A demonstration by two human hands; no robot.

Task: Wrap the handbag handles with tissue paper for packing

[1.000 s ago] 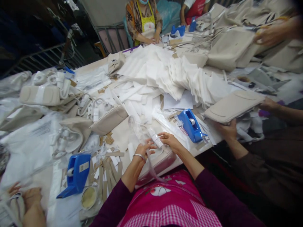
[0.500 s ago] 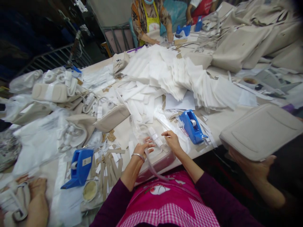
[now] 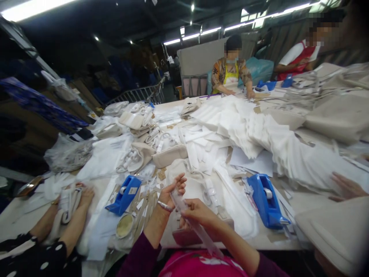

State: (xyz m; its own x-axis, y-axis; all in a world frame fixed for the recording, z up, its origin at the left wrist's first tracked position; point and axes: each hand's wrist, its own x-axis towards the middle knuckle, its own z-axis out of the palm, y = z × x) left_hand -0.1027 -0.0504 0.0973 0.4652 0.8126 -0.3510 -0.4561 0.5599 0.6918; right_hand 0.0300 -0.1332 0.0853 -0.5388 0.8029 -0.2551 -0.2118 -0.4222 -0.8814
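A translucent strip (image 3: 198, 231) runs from my left hand (image 3: 172, 192) down past my right hand toward the apron. My left hand, palm turned up and fingers partly spread, has the strip's upper end lying against it. The fingers of my right hand (image 3: 198, 213) pinch the strip a little lower down. Beneath both hands a beige handbag (image 3: 187, 235) lies at the table's front edge, with its handle wrapped in white (image 3: 211, 192). Part of the bag is hidden by my hands.
Blue tape dispensers stand at right (image 3: 265, 202) and left (image 3: 125, 194). White foam sheets (image 3: 239, 123) spread across the middle. At left a co-worker's hands (image 3: 85, 196) hold a beige strap; at right another person's hand (image 3: 347, 186) is near a beige bag (image 3: 334, 227).
The view has tilted up, showing more of the room. My right hand has come over to my left and taken hold of the strip. The bag at right has been lowered.
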